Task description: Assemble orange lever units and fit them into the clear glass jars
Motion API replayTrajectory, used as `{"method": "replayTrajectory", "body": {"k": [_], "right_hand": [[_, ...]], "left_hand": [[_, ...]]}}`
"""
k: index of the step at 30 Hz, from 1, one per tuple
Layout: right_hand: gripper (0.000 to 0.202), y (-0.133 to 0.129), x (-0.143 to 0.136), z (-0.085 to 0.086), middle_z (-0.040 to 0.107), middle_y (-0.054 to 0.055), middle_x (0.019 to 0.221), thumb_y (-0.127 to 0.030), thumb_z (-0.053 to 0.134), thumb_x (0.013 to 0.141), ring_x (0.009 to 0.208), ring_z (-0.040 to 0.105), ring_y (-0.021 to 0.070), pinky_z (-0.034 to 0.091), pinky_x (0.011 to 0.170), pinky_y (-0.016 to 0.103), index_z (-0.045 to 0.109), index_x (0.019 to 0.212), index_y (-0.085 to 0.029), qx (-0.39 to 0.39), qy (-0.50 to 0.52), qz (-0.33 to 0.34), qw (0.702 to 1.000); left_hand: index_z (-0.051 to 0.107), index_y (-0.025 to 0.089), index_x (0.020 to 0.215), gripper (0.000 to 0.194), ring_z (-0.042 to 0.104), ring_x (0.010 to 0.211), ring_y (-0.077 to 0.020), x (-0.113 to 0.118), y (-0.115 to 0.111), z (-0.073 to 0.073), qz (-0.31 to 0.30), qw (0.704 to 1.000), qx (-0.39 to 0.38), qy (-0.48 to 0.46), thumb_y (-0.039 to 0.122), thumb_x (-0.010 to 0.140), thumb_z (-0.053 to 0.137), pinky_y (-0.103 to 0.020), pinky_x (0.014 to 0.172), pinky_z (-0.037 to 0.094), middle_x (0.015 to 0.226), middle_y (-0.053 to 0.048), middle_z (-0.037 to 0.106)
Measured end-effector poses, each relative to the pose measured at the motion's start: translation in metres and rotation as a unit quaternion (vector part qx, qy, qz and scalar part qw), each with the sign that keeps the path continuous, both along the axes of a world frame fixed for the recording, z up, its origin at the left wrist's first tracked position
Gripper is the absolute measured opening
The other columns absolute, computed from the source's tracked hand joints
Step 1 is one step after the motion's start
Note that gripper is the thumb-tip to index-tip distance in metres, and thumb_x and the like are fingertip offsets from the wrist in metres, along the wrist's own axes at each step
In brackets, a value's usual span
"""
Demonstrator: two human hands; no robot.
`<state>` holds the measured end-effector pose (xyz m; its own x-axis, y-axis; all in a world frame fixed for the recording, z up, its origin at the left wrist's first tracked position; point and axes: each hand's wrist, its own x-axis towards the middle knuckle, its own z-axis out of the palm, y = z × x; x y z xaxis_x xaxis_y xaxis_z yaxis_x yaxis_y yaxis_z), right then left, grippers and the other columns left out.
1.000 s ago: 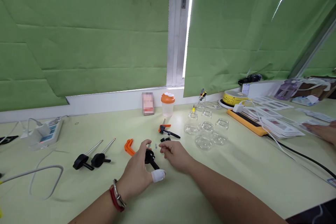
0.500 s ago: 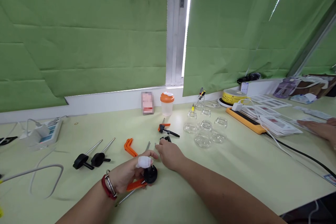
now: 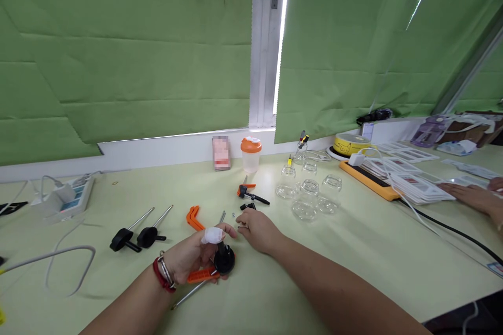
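White wrapping (image 3: 212, 235) is covering the thumb of my left hand (image 3: 190, 260), whose fingers are curling closed around a black-and-orange assembly (image 3: 223, 260) low over the pale green table (image 3: 334, 256). The piece is showing a round, glossy black head, a short dark stem rising toward my thumb, and a flat orange arm (image 3: 201, 275) reaching toward my wrist; a slim metal rod (image 3: 190, 294) is slanting out beneath. My right hand (image 3: 257, 230) is hovering just beside it, fingers bent and tips nearly together; I cannot tell whether they are gripping anything. Tiny silvery bits (image 3: 233, 215) are lying near those fingertips, with small black parts (image 3: 248, 207) just beyond. Orange angled pieces (image 3: 194, 219) are resting beyond my left hand, and two black-headed rods (image 3: 148, 237) farther left. Clear glass jars (image 3: 304, 201) are standing to the right, while another person's hand (image 3: 467, 194) is resting by the papers (image 3: 420, 188).
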<state>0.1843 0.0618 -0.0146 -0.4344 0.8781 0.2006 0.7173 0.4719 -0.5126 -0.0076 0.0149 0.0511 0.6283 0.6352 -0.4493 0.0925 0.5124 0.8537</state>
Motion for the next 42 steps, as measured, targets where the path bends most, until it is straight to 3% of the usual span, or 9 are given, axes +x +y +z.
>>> {"method": "replayTrajectory", "body": {"k": [4,14,18,23,26,29,35,40,42], "right_hand": [[0.019,0.001,-0.002,0.002,0.055,0.003,0.081,-0.012,0.052,0.082,0.078,0.052,0.0133,0.034,0.068,0.024,0.065,0.069,-0.016,-0.012,-0.004,0.01,1.0],[0.006,-0.003,0.002,0.005,0.059,0.001,0.08,-0.016,0.061,0.075,0.071,0.051,0.0122,0.034,0.061,0.023,0.059,0.069,-0.017,-0.035,0.006,0.001,0.999],[0.005,-0.01,0.004,0.013,0.056,-0.001,0.069,-0.016,0.056,0.078,0.062,0.047,0.0097,0.034,0.055,0.021,0.059,0.074,-0.018,-0.082,0.122,0.0,0.989],[0.015,-0.019,0.002,0.028,0.056,-0.002,0.063,-0.026,0.061,0.076,0.053,0.048,0.0081,0.039,0.049,0.021,0.064,0.085,-0.015,-0.252,0.371,0.054,0.892],[0.024,-0.025,-0.002,0.034,0.06,0.001,0.066,-0.032,0.07,0.069,0.053,0.05,0.0081,0.042,0.05,0.023,0.068,0.081,-0.012,-0.314,0.429,0.094,0.842],[0.032,-0.03,-0.006,0.035,0.061,0.0,0.063,-0.035,0.078,0.059,0.05,0.053,0.009,0.044,0.05,0.025,0.068,0.078,-0.011,-0.349,0.457,0.087,0.813],[0.031,-0.033,-0.009,0.035,0.059,-0.002,0.055,-0.035,0.078,0.057,0.047,0.052,0.0081,0.042,0.051,0.024,0.067,0.075,-0.012,-0.354,0.437,0.096,0.821],[0.02,-0.035,-0.01,0.039,0.059,-0.002,0.066,-0.028,0.076,0.061,0.058,0.052,0.008,0.043,0.059,0.024,0.066,0.072,-0.014,-0.304,0.425,0.138,0.841],[0.016,-0.036,-0.01,0.04,0.06,-0.001,0.073,-0.025,0.076,0.061,0.067,0.055,0.0103,0.044,0.065,0.025,0.066,0.07,-0.015,-0.274,0.422,0.155,0.85]], "left_hand": [[0.041,0.023,0.117,0.049,0.064,0.062,-0.0262,0.0,0.0,-0.002,0.0,1.0,-0.013,-0.005,0.044,0.073,0.049,-0.03,0.05,0.042,0.063,-0.001,0.062],[0.041,0.023,0.116,0.046,0.064,0.064,-0.0271,-0.002,0.004,-0.006,-0.005,1.0,-0.017,-0.015,0.048,0.077,0.045,-0.031,0.051,0.043,0.068,-0.005,0.064],[0.041,0.022,0.115,0.049,0.064,0.061,-0.0267,0.0,0.002,-0.002,0.004,1.0,-0.004,-0.007,0.048,0.074,0.048,-0.028,0.047,0.042,0.063,-0.003,0.062],[0.043,0.023,0.113,0.048,0.064,0.06,-0.0252,-0.001,0.003,-0.007,0.001,1.0,-0.01,-0.007,0.048,0.073,0.05,-0.027,0.047,0.042,0.064,-0.002,0.062],[0.05,0.021,0.107,0.045,0.063,0.061,-0.0232,-0.002,0.004,-0.011,-0.008,1.0,-0.015,-0.019,0.053,0.075,0.049,-0.027,0.049,0.043,0.068,-0.003,0.063],[0.054,0.018,0.101,0.043,0.062,0.061,-0.0212,0.0,0.003,-0.009,-0.021,0.999,-0.014,-0.03,0.054,0.077,0.047,-0.026,0.048,0.042,0.076,-0.006,0.064],[0.051,0.021,0.101,0.037,0.062,0.059,-0.0194,0.003,0.001,-0.003,-0.021,0.999,-0.004,-0.049,0.046,0.074,0.053,-0.025,0.045,0.039,0.096,-0.008,0.064],[0.048,0.022,0.092,0.034,0.063,0.059,-0.0218,0.001,0.001,-0.008,-0.009,1.0,-0.001,-0.03,0.047,0.071,0.055,-0.026,0.047,0.04,0.071,-0.002,0.061],[0.048,0.021,0.09,0.032,0.063,0.06,-0.0219,0.001,0.001,-0.01,-0.007,1.0,0.01,-0.025,0.046,0.07,0.055,-0.028,0.049,0.041,0.071,-0.002,0.061]]}}
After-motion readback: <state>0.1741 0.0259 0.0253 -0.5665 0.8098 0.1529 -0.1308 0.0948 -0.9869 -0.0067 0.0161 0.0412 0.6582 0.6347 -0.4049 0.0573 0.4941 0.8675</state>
